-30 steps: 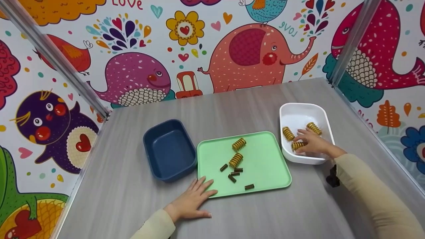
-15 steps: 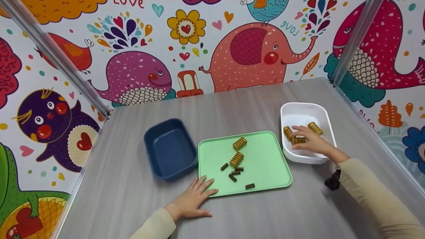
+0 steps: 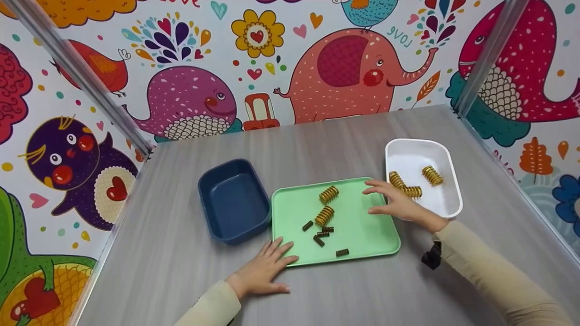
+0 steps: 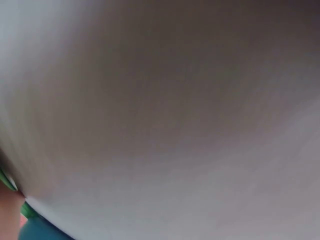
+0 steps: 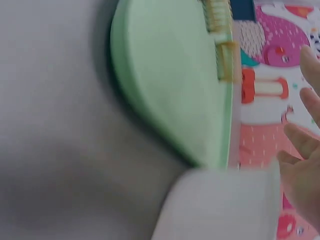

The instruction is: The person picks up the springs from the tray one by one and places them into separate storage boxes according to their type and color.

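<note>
On the green tray lie two large gold springs, one farther back and one nearer, plus several small dark springs. My left hand is spread flat, its fingertips on the tray's near left corner. With fingers apart and nothing held, my right hand hovers over the tray's right edge beside the white bin. Inside that bin are three gold springs: one alone and two close together at its left side. In the right wrist view, the right hand's fingers show extended.
A dark blue bin with a bare floor stands left of the tray, close against it. The grey table ends at walls printed with cartoon animals. The left wrist view shows mostly blurred tabletop.
My right hand has come out of the white bin and moved left, above the tray's right edge. The left hand stays at the tray corner. Both large springs on the tray have kept their places.
</note>
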{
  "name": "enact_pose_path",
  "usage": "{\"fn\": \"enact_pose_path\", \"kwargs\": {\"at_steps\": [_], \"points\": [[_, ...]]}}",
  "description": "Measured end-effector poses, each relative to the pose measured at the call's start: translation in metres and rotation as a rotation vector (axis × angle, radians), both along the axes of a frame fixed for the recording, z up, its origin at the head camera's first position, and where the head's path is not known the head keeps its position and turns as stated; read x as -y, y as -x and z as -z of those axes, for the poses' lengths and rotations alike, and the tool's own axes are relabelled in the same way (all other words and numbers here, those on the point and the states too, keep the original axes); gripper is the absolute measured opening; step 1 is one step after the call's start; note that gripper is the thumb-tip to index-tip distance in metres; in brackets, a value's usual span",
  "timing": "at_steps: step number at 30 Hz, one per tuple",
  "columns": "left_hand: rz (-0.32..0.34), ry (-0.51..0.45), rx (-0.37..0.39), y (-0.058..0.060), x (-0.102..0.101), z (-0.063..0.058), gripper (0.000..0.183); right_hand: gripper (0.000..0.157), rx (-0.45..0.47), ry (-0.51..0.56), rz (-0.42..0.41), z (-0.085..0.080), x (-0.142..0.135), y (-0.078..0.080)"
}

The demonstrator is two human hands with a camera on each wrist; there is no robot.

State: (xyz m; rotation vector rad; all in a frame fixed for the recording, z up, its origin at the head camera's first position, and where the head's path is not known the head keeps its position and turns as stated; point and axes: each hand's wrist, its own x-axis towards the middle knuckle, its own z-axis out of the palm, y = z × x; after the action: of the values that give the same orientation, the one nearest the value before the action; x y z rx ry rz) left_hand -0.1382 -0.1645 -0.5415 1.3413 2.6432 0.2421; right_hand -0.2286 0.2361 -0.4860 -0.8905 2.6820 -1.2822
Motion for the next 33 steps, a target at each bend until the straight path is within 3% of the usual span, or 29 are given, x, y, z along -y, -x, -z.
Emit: {"fn": "enact_pose_path", "kwargs": {"at_steps": [5,11,23,33], "points": [[0.002,-0.006,0.005,0.0,0.001,0.001,0.072,0.051,-0.016,0.004,-0.047,0.005,0.027,0.002],[-0.003,-0.006,0.017,0.0,0.001,0.002,0.072,0.061,0.031,-0.016,-0.034,0.016,0.05,0.014],[0.005,-0.022,0.016,0.0,0.001,-0.001,0.071,0.065,0.071,-0.085,-0.045,0.032,0.066,0.045],[0.017,-0.028,-0.005,0.0,0.002,0.0,0.071,0.057,0.07,-0.083,-0.036,0.039,0.074,0.054]]}}
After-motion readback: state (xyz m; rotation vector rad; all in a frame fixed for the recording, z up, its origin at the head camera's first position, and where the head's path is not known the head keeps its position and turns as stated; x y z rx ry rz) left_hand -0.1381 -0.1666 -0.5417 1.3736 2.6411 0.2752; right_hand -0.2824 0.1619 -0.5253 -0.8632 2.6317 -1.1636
